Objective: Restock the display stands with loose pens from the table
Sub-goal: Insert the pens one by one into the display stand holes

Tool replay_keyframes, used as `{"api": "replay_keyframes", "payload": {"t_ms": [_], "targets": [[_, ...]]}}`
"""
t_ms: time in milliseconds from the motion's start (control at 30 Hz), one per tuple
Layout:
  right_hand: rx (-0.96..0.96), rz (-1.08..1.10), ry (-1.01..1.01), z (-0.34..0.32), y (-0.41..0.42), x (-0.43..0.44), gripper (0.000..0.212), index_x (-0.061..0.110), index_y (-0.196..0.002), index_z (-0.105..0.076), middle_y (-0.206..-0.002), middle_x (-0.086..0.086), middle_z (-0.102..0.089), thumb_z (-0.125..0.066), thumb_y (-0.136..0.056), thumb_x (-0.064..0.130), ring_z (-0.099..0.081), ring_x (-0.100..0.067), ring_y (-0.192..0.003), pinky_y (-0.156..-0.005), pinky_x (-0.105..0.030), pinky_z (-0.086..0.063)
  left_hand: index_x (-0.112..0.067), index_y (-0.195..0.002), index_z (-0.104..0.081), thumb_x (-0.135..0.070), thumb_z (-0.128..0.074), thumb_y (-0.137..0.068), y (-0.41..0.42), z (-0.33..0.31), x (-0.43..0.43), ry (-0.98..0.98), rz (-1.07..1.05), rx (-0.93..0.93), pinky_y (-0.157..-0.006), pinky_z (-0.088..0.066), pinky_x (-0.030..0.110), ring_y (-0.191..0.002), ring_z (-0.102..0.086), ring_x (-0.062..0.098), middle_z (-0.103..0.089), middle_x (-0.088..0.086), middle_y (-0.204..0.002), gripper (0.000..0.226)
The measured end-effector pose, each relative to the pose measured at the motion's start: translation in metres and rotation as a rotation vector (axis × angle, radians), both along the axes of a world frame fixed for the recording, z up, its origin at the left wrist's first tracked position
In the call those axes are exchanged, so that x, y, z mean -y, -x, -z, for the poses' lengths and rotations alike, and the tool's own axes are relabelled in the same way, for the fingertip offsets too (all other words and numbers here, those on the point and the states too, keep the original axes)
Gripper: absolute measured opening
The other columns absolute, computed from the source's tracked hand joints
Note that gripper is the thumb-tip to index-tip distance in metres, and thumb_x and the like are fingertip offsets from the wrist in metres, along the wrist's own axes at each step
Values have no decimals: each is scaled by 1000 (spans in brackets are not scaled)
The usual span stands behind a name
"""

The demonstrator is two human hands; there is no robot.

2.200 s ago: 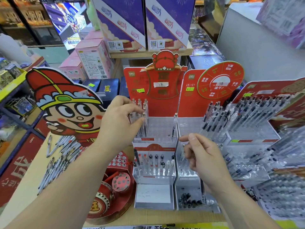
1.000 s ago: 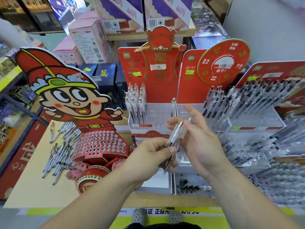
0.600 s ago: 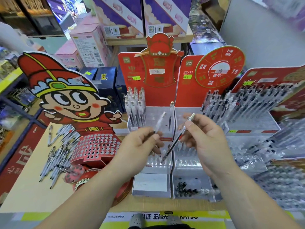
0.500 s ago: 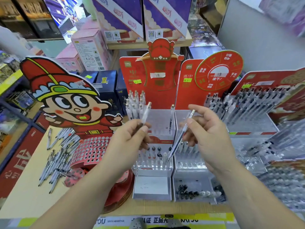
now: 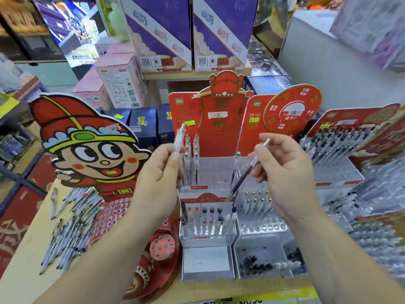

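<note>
My left hand [image 5: 160, 178] pinches a clear pen [image 5: 179, 139] nearly upright, just left of the upright pens [image 5: 191, 159] in the top tier of the red-backed clear display stand [image 5: 210, 172]. My right hand [image 5: 282, 172] holds a second clear pen [image 5: 247, 170] slanted, tip pointing down-left over the gap between that stand and the neighbouring stand [image 5: 260, 218]. A heap of loose pens [image 5: 70, 224] lies on the table [image 5: 24, 255] at the left.
A big cartoon-figure cardboard display [image 5: 87, 150] with a holed red base [image 5: 114, 213] stands left of the stands. More pen racks [image 5: 341, 148] fill the right side. Pink and purple boxes [image 5: 157, 31] sit on shelves behind. Loose caps [image 5: 260, 263] lie in the front tray.
Both hands rose and drew apart, each with one pen. The left hand's pen went from slanted to nearly upright beside the top-tier pens.
</note>
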State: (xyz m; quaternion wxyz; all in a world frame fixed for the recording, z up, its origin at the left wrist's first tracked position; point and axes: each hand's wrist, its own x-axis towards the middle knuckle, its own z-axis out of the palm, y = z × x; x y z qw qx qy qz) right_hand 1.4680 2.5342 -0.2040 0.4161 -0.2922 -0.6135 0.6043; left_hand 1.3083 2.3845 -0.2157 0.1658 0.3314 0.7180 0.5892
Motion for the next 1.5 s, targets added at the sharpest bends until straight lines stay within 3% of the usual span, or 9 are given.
{"api": "replay_keyframes", "payload": {"t_ms": [100,267,467,600,700,900,1167,1400,1500], "targets": [[13,26,-77,-3,2,2,16,14,-109,-63,-74,-7,-72,-66,-97,4,-65,-18,-57,-53,-26,-53,-34,-98,-65,-25,-42,-108,4,6,0,6,-41,-28,-72,-53,43,-72,-57,15,-62,3,-81,26],[7,-4,-230,-18,19,0,15,17,-102,-65,-80,-12,-74,-68,-96,4,-72,-23,-70,-64,-31,-59,-51,-95,-57,-36,-41,-100,10,11,1,-5,-181,-170,-85,-52,52,-95,-59,23,-57,-25,-95,22],[267,-61,-497,-10,42,-17,13,24,-102,-75,-88,13,-74,-74,-93,15,-71,-9,-83,-80,-31,-59,-41,-97,-57,-43,-40,-97,14,20,-4,10,-158,-155,-87,-53,55,-99,-61,22,-57,-15,-99,17],[349,-53,-688,-6,49,-26,15,22,-104,-79,-93,15,-70,-79,-89,19,-63,-1,-92,-83,-16,-50,-50,-98,-56,-33,-44,-103,11,21,-2,31,-161,-124,-87,-54,55,-97,-61,22,-59,-13,-97,21],[419,-64,-771,-7,51,-30,16,23,-106,-80,-95,15,-72,-77,-91,24,-63,0,-91,-87,-20,-51,-52,-97,-56,-25,-45,-105,9,20,-1,57,-175,-115,-86,-53,53,-95,-61,21,-61,-4,-95,30],[512,-154,-807,-11,58,-36,9,29,-101,-78,-75,19,-68,-74,-93,27,-62,-3,-75,-76,-33,-55,-44,-96,-59,-26,-45,-105,8,19,-1,56,-186,-89,-76,-53,41,-86,-61,19,-62,2,-94,24],[568,-210,-773,-16,61,-41,9,25,-85,-75,-68,19,-59,-74,-93,30,-54,-1,-69,-65,-21,-40,-36,-98,-62,-26,-44,-106,4,16,-2,56,-171,-25,-70,-47,30,-78,-60,12,-63,-2,-88,22],[725,-265,-924,-27,62,-48,10,23,-103,-75,-80,28,-54,-68,-97,26,-56,-4,-83,-77,-22,-42,-40,-97,-62,-25,-45,-107,4,17,-4,23,-180,9,-69,-50,33,-72,-59,6,-63,-13,-77,26],[759,-251,-998,-29,63,-50,12,24,-107,-74,-85,19,-62,-67,-97,26,-55,-6,-84,-77,-25,-42,-40,-98,-64,-25,-45,-107,4,18,-4,6,-177,31,-72,-52,37,-73,-59,8,-63,-14,-77,25]]}}
